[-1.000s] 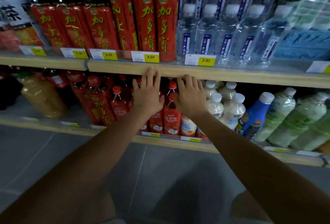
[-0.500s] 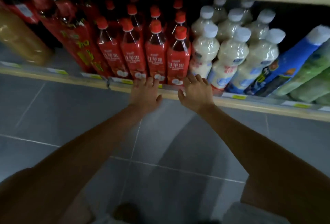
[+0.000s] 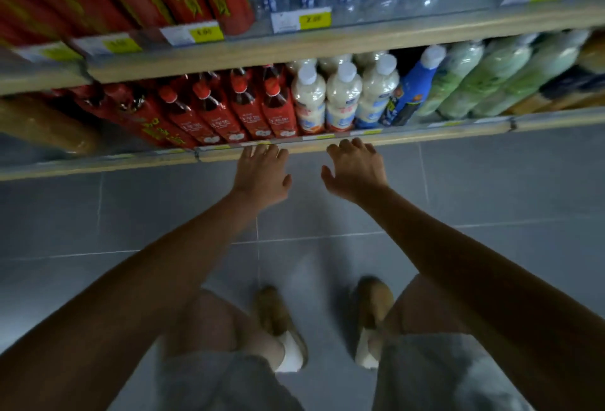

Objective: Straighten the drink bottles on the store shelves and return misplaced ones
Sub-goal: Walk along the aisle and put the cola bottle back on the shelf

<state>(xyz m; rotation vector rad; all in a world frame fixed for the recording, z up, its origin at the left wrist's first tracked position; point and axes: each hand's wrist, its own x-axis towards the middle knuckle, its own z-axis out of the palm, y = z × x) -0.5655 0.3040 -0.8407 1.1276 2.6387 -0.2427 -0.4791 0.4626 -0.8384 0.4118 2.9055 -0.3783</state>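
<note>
Red-capped bottles [image 3: 244, 109] packed on lower shelf [image 3: 409, 137], beside cream bottles [image 3: 342, 99]. Judged full: heavy, rigid, slick plastic (grasp mid-body, not cap). Left hand [image 3: 262, 175], right hand [image 3: 355, 171] spread, empty, at shelf edge.

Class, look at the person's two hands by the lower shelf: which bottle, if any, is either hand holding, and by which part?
Neither. The left hand and right hand are open and empty at the lower shelf edge.
</note>
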